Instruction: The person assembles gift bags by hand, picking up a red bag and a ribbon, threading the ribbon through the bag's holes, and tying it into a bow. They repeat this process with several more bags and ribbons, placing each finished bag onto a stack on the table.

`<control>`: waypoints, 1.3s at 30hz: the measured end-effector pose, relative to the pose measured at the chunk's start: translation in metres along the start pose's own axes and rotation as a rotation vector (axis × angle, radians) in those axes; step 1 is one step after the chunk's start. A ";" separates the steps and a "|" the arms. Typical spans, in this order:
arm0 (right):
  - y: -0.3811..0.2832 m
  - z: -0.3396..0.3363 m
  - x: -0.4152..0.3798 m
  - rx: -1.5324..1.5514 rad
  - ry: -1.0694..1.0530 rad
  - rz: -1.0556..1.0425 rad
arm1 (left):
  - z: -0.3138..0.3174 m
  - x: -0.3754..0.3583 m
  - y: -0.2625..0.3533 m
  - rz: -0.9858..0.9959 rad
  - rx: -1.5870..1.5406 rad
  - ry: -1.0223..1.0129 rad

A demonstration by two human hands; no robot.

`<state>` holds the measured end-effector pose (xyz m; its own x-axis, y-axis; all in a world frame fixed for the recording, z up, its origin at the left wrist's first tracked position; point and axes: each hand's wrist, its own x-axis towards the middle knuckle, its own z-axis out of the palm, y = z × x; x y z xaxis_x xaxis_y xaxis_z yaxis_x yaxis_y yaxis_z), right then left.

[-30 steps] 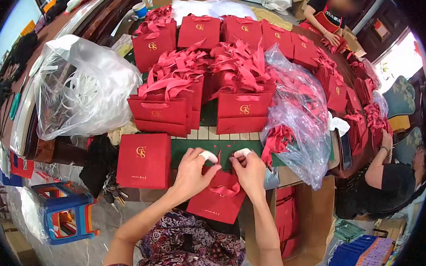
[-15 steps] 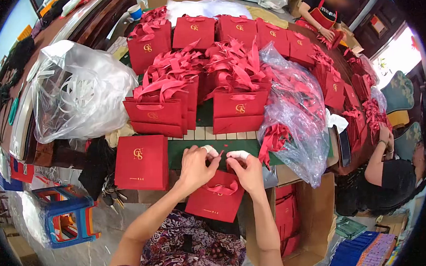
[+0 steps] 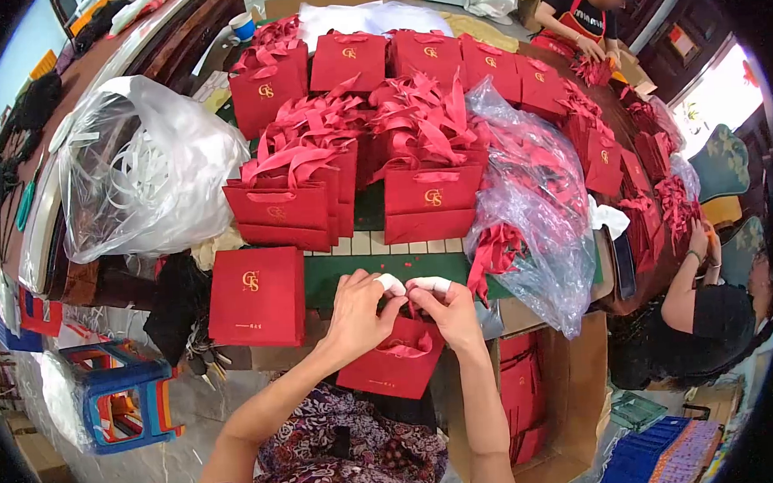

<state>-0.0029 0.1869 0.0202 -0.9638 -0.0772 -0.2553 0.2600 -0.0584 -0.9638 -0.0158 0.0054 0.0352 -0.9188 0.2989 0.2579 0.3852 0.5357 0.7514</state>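
Head view: both hands are raised in front of the body, fingertips brought together above a small red bag (image 3: 385,373). Left arm comes in from the lower left on a long diagonal, elbow out to the side; the left hand (image 3: 358,313) is back-up, knuckles arched, thumb and index finger pointing right toward the other hand. Right forearm stands nearly upright in view; the right hand (image 3: 453,315) bends inward at the wrist, its thumb and index finger directed left. White tape (image 3: 393,285) wraps the left index finger, with a similar white wrap (image 3: 431,285) on the right one. The two sets of fingertips meet or nearly meet; contact cannot be told. A thin red strip shows just below the right thumb; whether either hand pinches it cannot be told, since the fingers cover the spot. The bag sits below and between the hands, tilted, bottom edge toward the wearer, its ribbon handle (image 3: 405,350) looped over its front. Left of the left hand, a larger red bag (image 3: 256,296) stands upright. Beyond the hands lies a green mat (image 3: 327,271); right of the right hand, a clear plastic sack (image 3: 537,199) holds red ribbons.
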 end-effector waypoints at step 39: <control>-0.003 -0.048 -0.054 -1.050 0.399 -0.488 | -0.094 -0.047 0.052 -0.060 0.099 0.176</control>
<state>0.0458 0.2392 0.0329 -0.9454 0.0496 0.3221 -0.1296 0.8496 -0.5112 0.0394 -0.0554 0.1194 -0.9379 0.1261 0.3231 0.3279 0.6262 0.7074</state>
